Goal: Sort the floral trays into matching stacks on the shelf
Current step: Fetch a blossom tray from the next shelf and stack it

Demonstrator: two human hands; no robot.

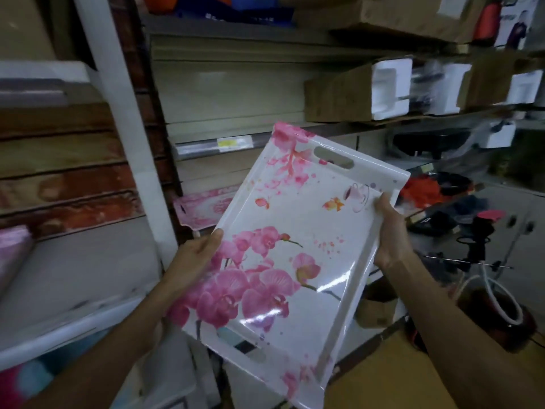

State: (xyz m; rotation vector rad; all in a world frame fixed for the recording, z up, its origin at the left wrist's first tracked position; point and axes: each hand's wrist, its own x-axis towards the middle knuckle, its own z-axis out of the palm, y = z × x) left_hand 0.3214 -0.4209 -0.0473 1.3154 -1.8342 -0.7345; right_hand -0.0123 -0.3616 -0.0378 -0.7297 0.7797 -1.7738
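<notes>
Slippage is your main worry: the orchid tray (pixel 295 252) is sealed in glossy plastic wrap that throws glare, and you hold it only by its two long edges, tilted in the air in front of the shelves, so a loosened pinch on either side could let it slide out and drop toward the cardboard box (pixel 380 376) and the clutter below. Mis-sorting is the second risk, because the pink tray (pixel 203 208) lying flat on the shelf (pixel 206 143) behind your left hand is blurred and half hidden, and you cannot tell from here whether its print matches; check before you set this one on top. Watch the far corner too, since it sits near the shelf edge and could knock it as you swing in. Your left hand (pixel 196 255) grips the left rim with the thumb lying over the top and the other fingers hidden underneath. Your right hand (pixel 390 231) clasps the right rim the same way, thumb (pixel 383 202) curled onto the face near the teacup print, remaining fingers out of sight behind the tray.
</notes>
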